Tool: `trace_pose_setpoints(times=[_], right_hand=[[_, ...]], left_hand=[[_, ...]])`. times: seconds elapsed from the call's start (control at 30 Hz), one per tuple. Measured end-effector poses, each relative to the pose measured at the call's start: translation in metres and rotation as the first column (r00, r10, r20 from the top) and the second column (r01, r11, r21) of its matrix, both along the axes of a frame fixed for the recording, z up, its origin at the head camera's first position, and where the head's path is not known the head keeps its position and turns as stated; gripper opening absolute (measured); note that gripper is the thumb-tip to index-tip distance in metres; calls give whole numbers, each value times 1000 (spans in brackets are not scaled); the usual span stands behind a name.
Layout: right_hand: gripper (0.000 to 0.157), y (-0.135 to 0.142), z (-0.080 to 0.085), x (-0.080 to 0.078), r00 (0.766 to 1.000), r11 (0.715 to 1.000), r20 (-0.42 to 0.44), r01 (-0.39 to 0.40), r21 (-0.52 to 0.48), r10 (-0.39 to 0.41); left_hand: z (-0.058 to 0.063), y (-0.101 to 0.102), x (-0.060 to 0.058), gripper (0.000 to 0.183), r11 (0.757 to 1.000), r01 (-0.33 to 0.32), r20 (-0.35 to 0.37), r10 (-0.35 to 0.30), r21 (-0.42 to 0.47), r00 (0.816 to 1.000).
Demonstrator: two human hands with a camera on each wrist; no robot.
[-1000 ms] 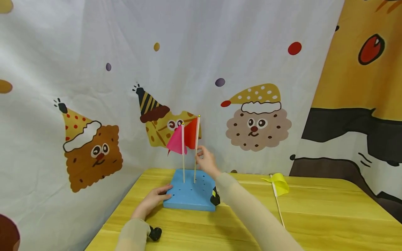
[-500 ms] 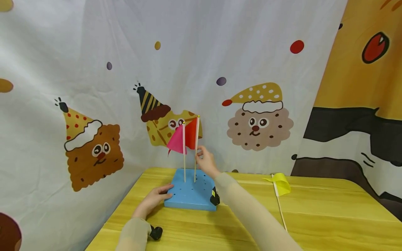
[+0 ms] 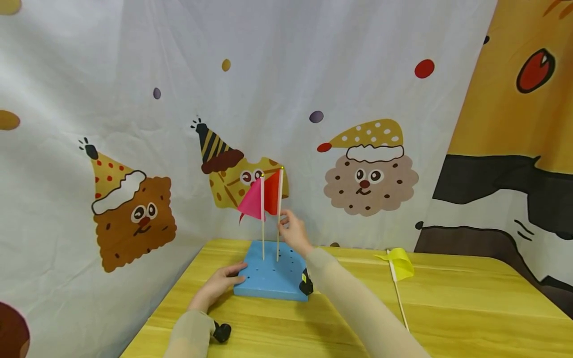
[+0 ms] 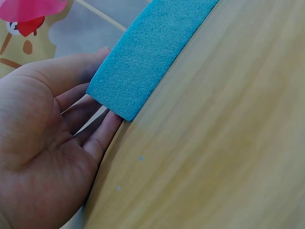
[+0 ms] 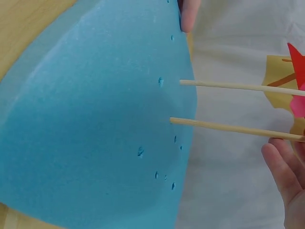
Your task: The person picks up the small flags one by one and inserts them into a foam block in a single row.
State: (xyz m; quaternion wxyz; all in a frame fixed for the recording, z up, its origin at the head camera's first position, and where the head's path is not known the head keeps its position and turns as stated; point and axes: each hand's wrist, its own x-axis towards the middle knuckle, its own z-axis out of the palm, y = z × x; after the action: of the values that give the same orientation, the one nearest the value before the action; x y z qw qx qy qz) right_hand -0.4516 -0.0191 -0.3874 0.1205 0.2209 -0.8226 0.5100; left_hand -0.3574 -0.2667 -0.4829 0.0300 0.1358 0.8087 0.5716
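Observation:
A blue foam board (image 3: 268,286) with small holes lies on the table, and a pink flag (image 3: 252,200) on a thin stick stands upright in it. Beside that stands a red flag (image 3: 272,191); its stick (image 5: 224,127) meets the board's top. My right hand (image 3: 294,232) pinches this stick below the cloth, seen also at the edge of the right wrist view. At the board's left edge, my left hand (image 3: 219,284) holds on, thumb over the top and fingers at the side and lower corner (image 4: 102,136).
A yellow flag (image 3: 401,263) on a stick lies on the wooden table (image 3: 470,303) to the right. Behind the table hangs a pale cloth (image 3: 286,74) printed with cartoon figures. Tiny blue crumbs (image 4: 141,159) lie near the board.
The red flag's top has leaned slightly left and lower, toward the pink flag, my right hand staying on its stick. My left hand keeps its place on the board.

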Motion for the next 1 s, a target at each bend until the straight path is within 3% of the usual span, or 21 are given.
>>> trace_pose_setpoints(times=[0.3, 0.5, 1.0], right_hand=[[31, 3, -5, 1, 999, 1000, -31, -24, 12, 24], [31, 4, -8, 5, 999, 999, -3, -40, 28, 40], [30, 6, -16, 6, 999, 999, -32, -25, 25, 26]], left_hand=[[3, 3, 0, 49, 1000, -11, 3, 11, -5, 1000], [5, 3, 1, 48, 1000, -12, -3, 12, -7, 1000], [-3, 0, 0, 51, 1000, -12, 6, 12, -5, 1000]])
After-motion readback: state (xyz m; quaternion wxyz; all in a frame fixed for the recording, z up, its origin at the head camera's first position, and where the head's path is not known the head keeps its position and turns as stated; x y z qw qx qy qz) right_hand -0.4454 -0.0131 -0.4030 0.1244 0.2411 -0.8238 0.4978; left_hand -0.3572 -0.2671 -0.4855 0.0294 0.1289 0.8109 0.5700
